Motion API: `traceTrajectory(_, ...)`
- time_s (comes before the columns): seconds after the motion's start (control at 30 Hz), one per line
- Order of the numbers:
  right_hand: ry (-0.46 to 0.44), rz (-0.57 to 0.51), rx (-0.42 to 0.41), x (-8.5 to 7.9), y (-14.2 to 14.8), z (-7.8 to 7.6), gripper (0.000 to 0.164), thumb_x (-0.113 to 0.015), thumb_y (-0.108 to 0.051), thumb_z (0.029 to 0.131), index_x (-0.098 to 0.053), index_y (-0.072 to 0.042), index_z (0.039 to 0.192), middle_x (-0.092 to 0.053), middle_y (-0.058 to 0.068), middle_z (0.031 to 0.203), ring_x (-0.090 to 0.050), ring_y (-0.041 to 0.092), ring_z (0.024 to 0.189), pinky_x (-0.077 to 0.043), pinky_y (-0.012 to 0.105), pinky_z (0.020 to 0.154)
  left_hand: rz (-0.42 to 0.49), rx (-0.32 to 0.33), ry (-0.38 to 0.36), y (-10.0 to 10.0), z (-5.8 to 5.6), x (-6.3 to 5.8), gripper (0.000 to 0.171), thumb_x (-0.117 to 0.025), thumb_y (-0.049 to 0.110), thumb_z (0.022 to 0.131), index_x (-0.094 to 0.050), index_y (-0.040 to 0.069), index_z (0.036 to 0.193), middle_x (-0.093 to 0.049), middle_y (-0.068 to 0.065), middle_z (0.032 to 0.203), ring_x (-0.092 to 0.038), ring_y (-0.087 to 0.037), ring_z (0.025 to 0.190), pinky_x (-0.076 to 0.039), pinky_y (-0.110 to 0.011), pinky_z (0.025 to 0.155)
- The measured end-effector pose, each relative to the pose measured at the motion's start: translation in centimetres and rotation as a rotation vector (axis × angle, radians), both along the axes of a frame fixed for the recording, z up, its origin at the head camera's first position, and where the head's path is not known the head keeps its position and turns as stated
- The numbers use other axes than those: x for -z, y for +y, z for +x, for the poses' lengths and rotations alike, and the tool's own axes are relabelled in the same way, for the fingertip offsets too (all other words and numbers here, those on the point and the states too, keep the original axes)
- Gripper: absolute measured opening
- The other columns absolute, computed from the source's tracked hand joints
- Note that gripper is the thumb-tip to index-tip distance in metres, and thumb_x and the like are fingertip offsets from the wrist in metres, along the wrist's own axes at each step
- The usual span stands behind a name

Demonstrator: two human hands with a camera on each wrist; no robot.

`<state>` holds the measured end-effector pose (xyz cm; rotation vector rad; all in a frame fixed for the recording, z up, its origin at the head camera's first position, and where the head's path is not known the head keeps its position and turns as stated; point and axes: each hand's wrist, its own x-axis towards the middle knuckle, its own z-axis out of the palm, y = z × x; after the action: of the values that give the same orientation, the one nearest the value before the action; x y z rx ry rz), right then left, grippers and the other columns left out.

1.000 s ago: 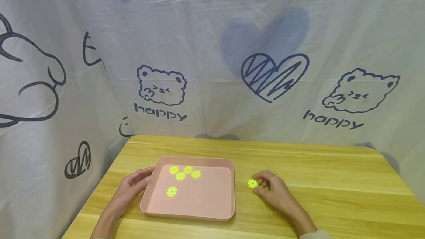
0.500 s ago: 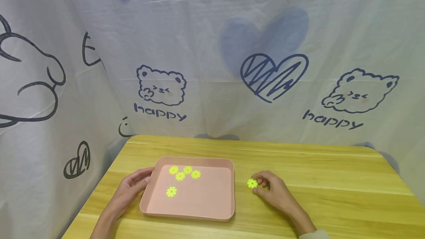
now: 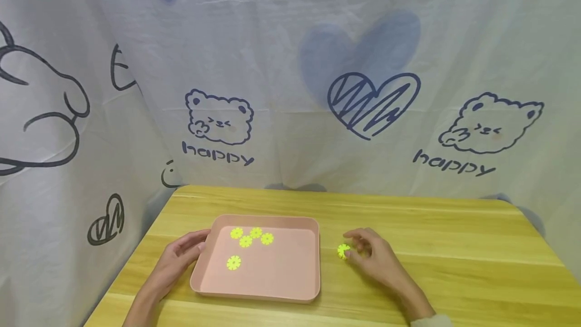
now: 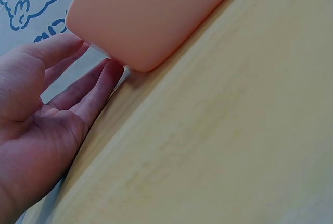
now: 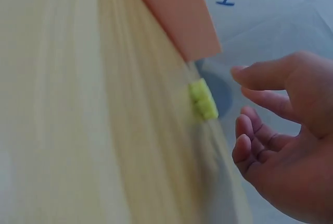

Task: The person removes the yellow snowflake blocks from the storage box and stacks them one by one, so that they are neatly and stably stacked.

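- Yellow notched piece point(image 3: 341, 251) sits on the worktop point(image 3: 454, 246), between pink tray point(image 3: 281, 271) and our right hand point(image 3: 379, 261).
- That hand's fingers are parted, gripping nothing; we should pinch squarely.
- Our left hand point(image 3: 174, 259), fingers nearly straight, touches the tray.

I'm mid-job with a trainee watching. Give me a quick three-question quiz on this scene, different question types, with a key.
1. In the head view, how many yellow-green discs lie inside the pink tray?

2. True or false: in the right wrist view, the right hand has its grip clear of the yellow-green item outside the tray, with a visible gap between them.

3. Where does the left hand touch the tray?
A) Its right end
B) Its left end
C) The middle of its near side

Key: 1. Five. 2. True. 3. B.
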<state>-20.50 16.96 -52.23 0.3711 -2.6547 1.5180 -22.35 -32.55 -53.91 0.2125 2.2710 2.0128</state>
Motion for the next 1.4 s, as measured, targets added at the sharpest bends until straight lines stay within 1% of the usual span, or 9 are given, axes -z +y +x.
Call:
traceTrajectory(0.1, 0.011, -0.052, -0.027, -0.9, -0.6, 0.3, 0.034, -0.079, -0.012, 0.090, -0.069, -0.010, 0.123, -0.063, 0.008, 0.104, -0.060, 0.019, 0.094, -0.056, 0.028, 0.082, 0.009, 0.009, 0.007, 0.0, 0.0, 0.0, 0.047, -0.060, 0.016, 0.106, -0.050, -0.005, 0.146, -0.056, -0.019, 0.146, -0.061, -0.009, 0.123, -0.053, -0.025, 0.101)
traceTrajectory(0.27, 0.023, -0.149, -0.172, -1.8, -2.4, 0.7, 0.033, -0.074, -0.007, 0.094, -0.066, -0.002, 0.126, -0.064, 0.018, 0.113, -0.063, 0.020, 0.095, -0.058, 0.028, 0.083, 0.024, 0.023, 0.015, 0.0, 0.2, 0.0, 0.046, -0.059, 0.012, 0.105, -0.048, -0.007, 0.146, -0.060, -0.012, 0.143, -0.061, -0.008, 0.123, -0.053, -0.025, 0.101)
traceTrajectory(0.37, 0.028, -0.176, -0.225, -2.2, -3.8, 0.8, 0.033, -0.073, -0.006, 0.095, -0.064, 0.000, 0.127, -0.065, 0.019, 0.117, -0.064, 0.023, 0.099, -0.059, 0.029, 0.088, 0.018, 0.023, 0.015, 0.0, 0.2, -0.1, 0.048, -0.060, 0.013, 0.106, -0.048, -0.007, 0.147, -0.060, -0.008, 0.142, -0.061, -0.007, 0.123, -0.053, -0.024, 0.100)
traceTrajectory(0.7, 0.015, -0.304, -0.318, -3.7, -8.8, 0.6, 0.032, -0.072, -0.006, 0.096, -0.064, 0.002, 0.126, -0.065, 0.017, 0.124, -0.064, 0.038, 0.110, -0.058, 0.033, 0.096, -0.007, -0.001, -0.008, 0.2, 0.1, -0.4, 0.049, -0.060, 0.016, 0.106, -0.048, -0.006, 0.147, -0.056, -0.016, 0.147, -0.061, -0.006, 0.122, -0.052, -0.023, 0.100)
traceTrajectory(0.8, 0.001, -0.314, -0.312, -3.7, -10.1, 0.2, 0.033, -0.072, -0.005, 0.096, -0.064, 0.001, 0.128, -0.063, 0.016, 0.123, -0.063, 0.039, 0.111, -0.057, 0.034, 0.096, -0.002, -0.007, -0.014, 0.2, 0.1, -0.4, 0.049, -0.060, 0.016, 0.106, -0.048, -0.007, 0.147, -0.057, -0.015, 0.146, -0.061, -0.007, 0.122, -0.052, -0.024, 0.100)
traceTrajectory(0.93, 0.003, -0.278, -0.267, -3.6, -11.5, -0.4, 0.034, -0.072, -0.006, 0.095, -0.065, -0.002, 0.128, -0.063, 0.013, 0.121, -0.063, 0.038, 0.111, -0.058, 0.033, 0.094, 0.007, -0.007, -0.022, 0.3, 0.1, -0.3, 0.049, -0.061, 0.017, 0.105, -0.048, -0.006, 0.147, -0.058, -0.012, 0.145, -0.061, -0.007, 0.122, -0.053, -0.024, 0.100)
traceTrajectory(1.13, 0.016, -0.211, -0.233, -2.8, -13.1, -1.4, 0.031, -0.070, -0.003, 0.094, -0.066, 0.000, 0.124, -0.064, 0.020, 0.121, -0.061, 0.038, 0.111, -0.059, 0.033, 0.090, 0.010, -0.017, -0.035, 0.5, -0.1, -0.2, 0.050, -0.062, 0.017, 0.105, -0.048, -0.006, 0.147, -0.059, -0.012, 0.144, -0.061, -0.007, 0.121, -0.053, -0.024, 0.099)
traceTrajectory(1.27, 0.022, -0.190, -0.191, -2.6, -14.0, -1.8, 0.032, -0.070, 0.001, 0.091, -0.067, 0.003, 0.123, -0.064, 0.022, 0.118, -0.062, 0.036, 0.108, -0.060, 0.039, 0.088, 0.003, -0.013, -0.034, 0.5, 0.1, -0.1, 0.049, -0.061, 0.017, 0.106, -0.049, -0.006, 0.147, -0.060, -0.011, 0.143, -0.061, -0.007, 0.121, -0.054, -0.024, 0.098)
traceTrajectory(1.4, 0.064, -0.158, -0.158, -2.7, -14.9, -2.2, 0.033, -0.070, 0.005, 0.087, -0.068, 0.005, 0.121, -0.064, 0.022, 0.114, -0.063, 0.037, 0.104, -0.059, 0.046, 0.088, 0.008, -0.002, -0.024, 0.4, 0.0, -0.2, 0.048, -0.059, 0.016, 0.106, -0.048, -0.007, 0.147, -0.061, -0.008, 0.142, -0.061, -0.007, 0.121, -0.054, -0.024, 0.098)
